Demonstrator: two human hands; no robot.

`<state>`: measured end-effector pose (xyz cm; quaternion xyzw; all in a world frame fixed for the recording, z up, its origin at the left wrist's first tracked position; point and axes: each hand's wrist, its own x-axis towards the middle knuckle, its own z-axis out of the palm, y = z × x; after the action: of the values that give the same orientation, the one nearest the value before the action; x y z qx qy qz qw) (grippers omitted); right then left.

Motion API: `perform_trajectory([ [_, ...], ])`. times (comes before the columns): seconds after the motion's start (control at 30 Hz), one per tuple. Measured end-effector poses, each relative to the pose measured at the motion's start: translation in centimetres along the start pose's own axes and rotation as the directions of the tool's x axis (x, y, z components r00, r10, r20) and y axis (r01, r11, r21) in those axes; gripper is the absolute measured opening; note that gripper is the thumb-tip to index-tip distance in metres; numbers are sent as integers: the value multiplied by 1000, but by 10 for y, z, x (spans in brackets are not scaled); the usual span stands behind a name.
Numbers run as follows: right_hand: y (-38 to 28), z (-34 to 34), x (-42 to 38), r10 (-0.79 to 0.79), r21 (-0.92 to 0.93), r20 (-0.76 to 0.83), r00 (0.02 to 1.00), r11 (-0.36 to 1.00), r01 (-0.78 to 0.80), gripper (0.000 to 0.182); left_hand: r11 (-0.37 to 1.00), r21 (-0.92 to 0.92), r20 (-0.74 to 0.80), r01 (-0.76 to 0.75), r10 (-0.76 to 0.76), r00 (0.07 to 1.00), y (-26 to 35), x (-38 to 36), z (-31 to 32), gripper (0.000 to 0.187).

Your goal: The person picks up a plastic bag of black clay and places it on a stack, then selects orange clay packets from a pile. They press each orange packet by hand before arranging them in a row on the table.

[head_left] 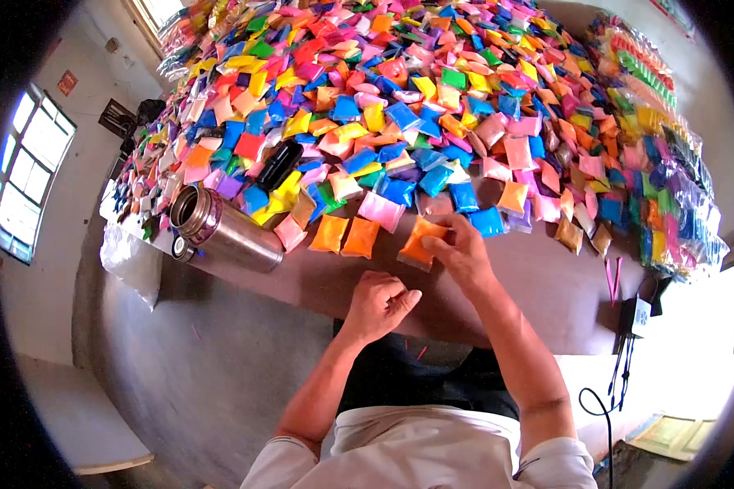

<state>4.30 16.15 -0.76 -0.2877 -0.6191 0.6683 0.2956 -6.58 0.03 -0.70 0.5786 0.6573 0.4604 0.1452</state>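
Note:
My right hand [462, 252] pinches a small orange packet [418, 244] between thumb and fingers, just over the table's near part. My left hand [381, 304] rests at the table's front edge, its fingers curled in and its thumb pointing right, with nothing seen in it. Two more orange packets, a left one [328, 234] and a right one [359, 237], lie side by side to the left of the held packet. Behind them is a pink packet [381, 211]. A blue packet [487, 221] lies just right of my right hand.
A large heap of coloured packets [399, 114] covers the brown table [538, 281]. An uncapped steel flask [235, 235] stands left, near a black object [279, 165]. Clear bags of packets [672, 196] line the right side. A white box with cables [635, 317] sits at the right edge.

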Motion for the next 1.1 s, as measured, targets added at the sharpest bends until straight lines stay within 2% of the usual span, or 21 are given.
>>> perform_trajectory([
  [0.03, 6, -1, 8, -50, -186, 48, 998, 981, 58, 28, 998, 26, -3, -59, 60, 998, -1, 0, 1, 37],
  [0.07, -1, 3, 9, -56, -188, 49, 997, 980, 64, 28, 992, 52, -5, -119, 119, 993, -1, 1, 1, 36],
  [0.13, -13, 17, 10, -90, -514, 137, 986, 845, 149, 31, 994, 54, 4, -90, 90, 996, 2, 1, -1, 36],
  [0.17, -13, 24, 10, -88, -581, 113, 990, 802, 138, 32, 991, 69, -21, -116, 118, 993, 4, 1, -1, 36],
  [0.23, -9, 32, 9, -126, -606, 113, 986, 778, 169, 31, 986, 83, -50, -141, 146, 988, 5, 2, 1, 36],
  [0.33, -6, 38, 8, -186, -621, 122, 975, 752, 221, 30, 991, 90, -46, -97, 101, 994, 5, 2, 2, 37],
  [0.4, -4, 41, 10, -205, -613, 126, 971, 753, 238, 29, 985, 99, -56, -139, 145, 988, 5, 2, 3, 36],
  [0.47, 0, 45, 17, -383, -655, 69, 921, 679, 332, 24, 986, 112, -39, -126, 131, 991, 3, 0, 3, 36],
  [0.5, 3, 44, 20, -383, -655, 68, 921, 679, 331, 24, 986, 126, -23, -114, 117, 993, 2, -1, 3, 36],
  [0.57, 4, 41, 25, -494, -679, 109, 863, 597, 427, 24, 983, 128, -33, -130, 135, 990, 5, 0, 2, 36],
  [0.7, -9, 40, 14, -391, -692, 118, 913, 627, 358, 26, 982, 117, -61, -145, 153, 986, 5, 1, 3, 36],
  [0.77, -15, 40, 11, -115, -729, 172, 978, 653, 205, 31, 984, 121, -49, -132, 139, 989, 6, 1, 3, 34],
  [0.8, -14, 41, 10, -115, -730, 171, 979, 652, 204, 31, 984, 127, -34, -121, 126, 991, 6, 1, 3, 31],
  [0.87, -11, 45, 8, -245, -746, 117, 962, 617, 248, 30, 982, 139, -42, -130, 137, 990, 3, -1, 6, 29],
  [0.9, -13, 46, 8, -248, -748, 114, 962, 615, 247, 30, 979, 152, -54, -136, 146, 988, 1, -1, 7, 26],
  [0.97, -18, 48, 5, -370, -747, 107, 923, 583, 320, 28, 981, 138, -48, -137, 144, 988, -1, -2, 8, 28],
  [1.0, -17, 48, 6, -371, -749, 104, 923, 582, 318, 28, 983, 126, -42, -134, 141, 989, -2, -3, 9, 29],
  [1.07, -13, 46, 10, -400, -701, 237, 885, 561, 441, 27, 987, 108, -36, -122, 126, 991, -1, -2, 9, 29],
  [1.1, -5, 48, 12, -367, -724, 231, 901, 554, 411, 23, 990, 92, -31, -105, 109, 994, 1, -2, 10, 29],
])
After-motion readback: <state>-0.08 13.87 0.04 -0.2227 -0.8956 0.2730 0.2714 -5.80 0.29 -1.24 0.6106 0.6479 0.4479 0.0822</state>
